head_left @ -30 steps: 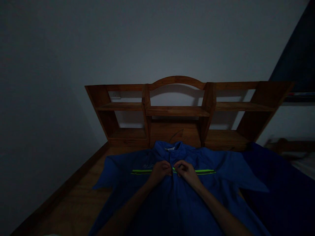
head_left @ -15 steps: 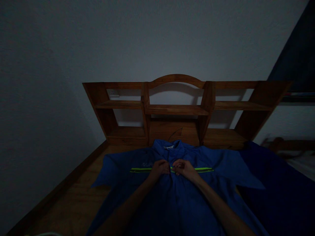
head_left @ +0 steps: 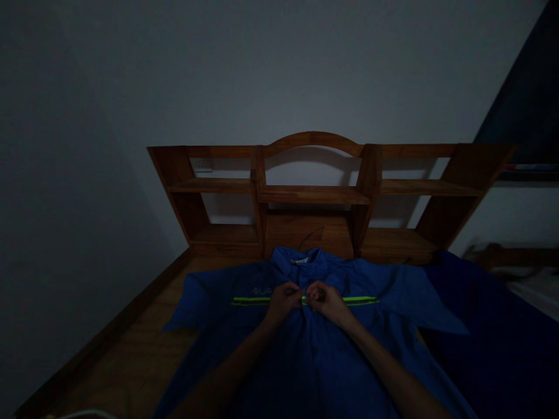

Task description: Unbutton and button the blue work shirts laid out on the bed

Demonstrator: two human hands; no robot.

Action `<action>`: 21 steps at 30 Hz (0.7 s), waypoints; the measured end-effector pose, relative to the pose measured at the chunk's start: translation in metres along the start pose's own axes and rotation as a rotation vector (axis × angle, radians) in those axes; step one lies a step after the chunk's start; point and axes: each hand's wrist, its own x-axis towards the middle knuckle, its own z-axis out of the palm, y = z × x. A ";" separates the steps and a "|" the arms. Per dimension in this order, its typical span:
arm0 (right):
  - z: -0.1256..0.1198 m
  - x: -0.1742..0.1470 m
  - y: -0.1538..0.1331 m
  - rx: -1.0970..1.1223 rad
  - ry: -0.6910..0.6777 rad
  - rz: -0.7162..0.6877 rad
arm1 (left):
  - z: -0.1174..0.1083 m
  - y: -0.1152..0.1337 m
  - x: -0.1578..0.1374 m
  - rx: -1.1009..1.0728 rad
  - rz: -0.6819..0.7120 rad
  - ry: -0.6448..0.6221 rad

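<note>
A blue short-sleeved shirt (head_left: 301,355) lies spread out, its collar toward the shelf and its sleeves out to both sides. Yellow-green and dark stripes cross its chest, with pale lettering above them on the left. My left hand (head_left: 283,299) pinches the front placket at the stripe. Close beside it, my right hand (head_left: 327,301) pinches the placket's other edge, fingers curled. Whatever small part sits between the fingertips is hidden by the fingers and the dim light.
Behind the collar stands a wooden shelf unit (head_left: 314,195) against the pale wall. A dark blue cloth (head_left: 502,349) lies at the right. The wooden surface (head_left: 144,355) shows at the left, with a pale cord-like curve at its bottom edge. A wall socket (head_left: 202,165) shows through the shelf.
My left hand has turned slightly, its thumb and fingertips now drawn together at the placket. The right fingers have shifted a little. The shirt stays in place.
</note>
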 end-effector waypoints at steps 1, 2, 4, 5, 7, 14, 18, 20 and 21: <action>0.000 0.000 0.000 0.007 -0.006 0.004 | 0.001 0.001 -0.001 -0.008 -0.011 0.010; 0.000 0.000 0.000 0.011 -0.012 0.006 | 0.001 0.002 -0.001 -0.012 -0.024 0.023; 0.000 0.000 -0.003 -0.008 -0.006 -0.009 | 0.002 0.002 -0.001 -0.012 -0.046 0.046; 0.000 -0.001 -0.005 -0.030 0.007 -0.023 | 0.002 0.002 -0.001 -0.009 -0.045 0.054; -0.001 -0.002 -0.011 -0.084 0.039 -0.061 | 0.001 0.000 0.000 0.002 -0.029 0.067; -0.002 -0.006 -0.022 -0.182 0.070 -0.105 | -0.002 -0.007 0.004 0.005 -0.005 0.067; 0.000 -0.005 -0.019 -0.168 0.082 -0.103 | -0.001 -0.006 0.003 0.066 -0.002 0.094; 0.000 -0.005 -0.017 -0.137 0.073 -0.080 | -0.001 -0.004 0.002 0.108 0.007 0.110; 0.000 -0.005 -0.017 -0.124 0.068 -0.069 | 0.000 -0.002 0.001 0.122 0.013 0.117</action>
